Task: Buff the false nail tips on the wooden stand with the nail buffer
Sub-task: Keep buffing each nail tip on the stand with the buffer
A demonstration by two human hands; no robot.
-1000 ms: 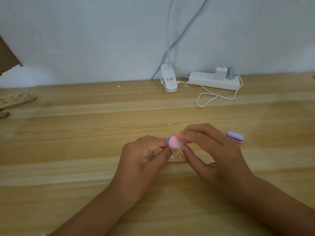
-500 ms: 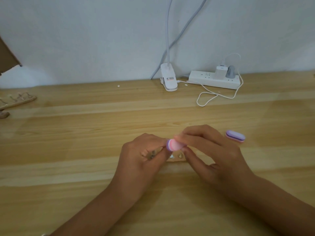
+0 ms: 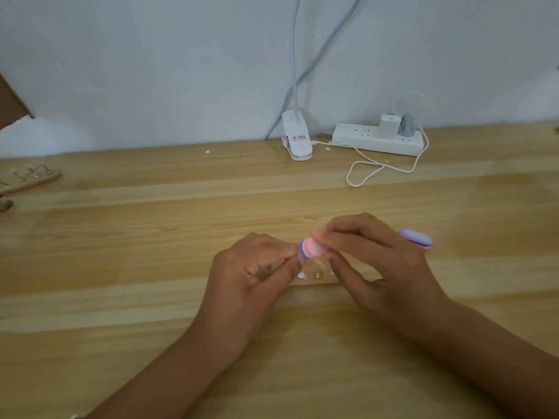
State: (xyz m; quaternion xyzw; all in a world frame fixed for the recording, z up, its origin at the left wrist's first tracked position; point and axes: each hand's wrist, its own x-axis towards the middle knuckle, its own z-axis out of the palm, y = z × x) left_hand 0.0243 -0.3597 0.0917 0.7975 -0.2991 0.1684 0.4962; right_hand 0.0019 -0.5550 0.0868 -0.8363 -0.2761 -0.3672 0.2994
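Stage: buffing under way; nail buffer (image 3: pixel 311 248) is held over the false nail tips (image 3: pixel 318 262), at the part of the row nearest the left hand (image 3: pixel 251 276).
Done: cannot tell. The tips are clear and small, w/ no vis. difference btwn buffed and unbuffed.
Left to do: judged most of the row. A few studs show on the wooden stand (image 3: pixel 314 281) btwn the hands; the rest is covered.
Buffer location: mid-table (image 3: pixel 151 237), just above the stand, btwn the two hands. Contact w/ a tip too blurred to confirm.
Buffer axis: long axis approx. left–right, slightly tilted. Rounded pink/purple end points to the person's left; other end buried in the right fingers.
Stand axis: long side runs left–right, along the table's grain; both ends hidden.
Right hand (image 3: pixel 384 261): thumb and fingertips pinching the buffer, fingers curled over it.
Left hand: fingers curled, thumb and forefinger pinching a tip or its post, prob. to steady it.
Other: second purple buffer (image 3: pixel 416 238) lies on the table just beyond the right hand; spare stand (image 3: pixel 30 179) at far left.
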